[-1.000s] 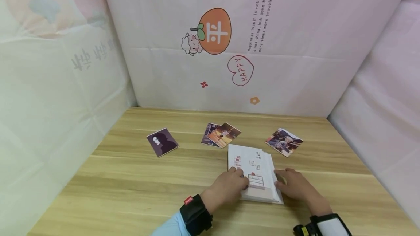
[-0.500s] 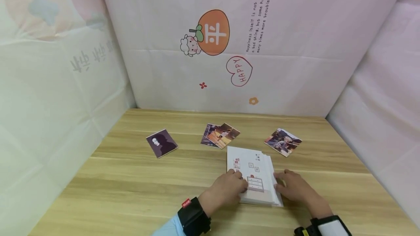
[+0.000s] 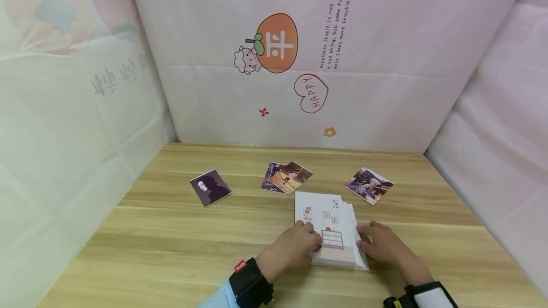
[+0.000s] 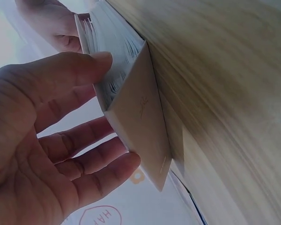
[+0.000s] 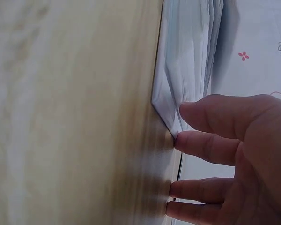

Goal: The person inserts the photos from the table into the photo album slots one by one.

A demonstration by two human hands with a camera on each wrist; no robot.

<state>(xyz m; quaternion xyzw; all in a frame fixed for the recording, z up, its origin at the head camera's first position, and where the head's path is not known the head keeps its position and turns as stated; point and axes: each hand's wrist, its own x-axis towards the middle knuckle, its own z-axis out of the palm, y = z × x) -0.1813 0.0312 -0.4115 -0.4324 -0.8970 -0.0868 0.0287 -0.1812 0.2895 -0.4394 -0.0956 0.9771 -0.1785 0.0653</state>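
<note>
A white photo album (image 3: pixel 336 227), its cover printed with small drawings, lies on the wooden table. My left hand (image 3: pixel 293 247) grips its left side, fingers bent over the cover. In the left wrist view, the thumb lies against the near page edges beside the beige spine (image 4: pixel 143 110). At the album's right side, my right hand (image 3: pixel 387 247) has its thumb and forefinger at the loose page edges. The right wrist view shows that thumb and forefinger (image 5: pixel 206 146) pinching at the corner of the pages (image 5: pixel 189 65), the other fingertips resting lower on the tabletop.
Beyond the album, a dark photo (image 3: pixel 210 188) lies at the left of the table (image 3: pixel 171 251). Two overlapping photos (image 3: pixel 291 177) lie in the middle, and a small pile of photos (image 3: pixel 369 186) at the right. White printed cloth (image 3: pixel 368 108) stands around the back and sides.
</note>
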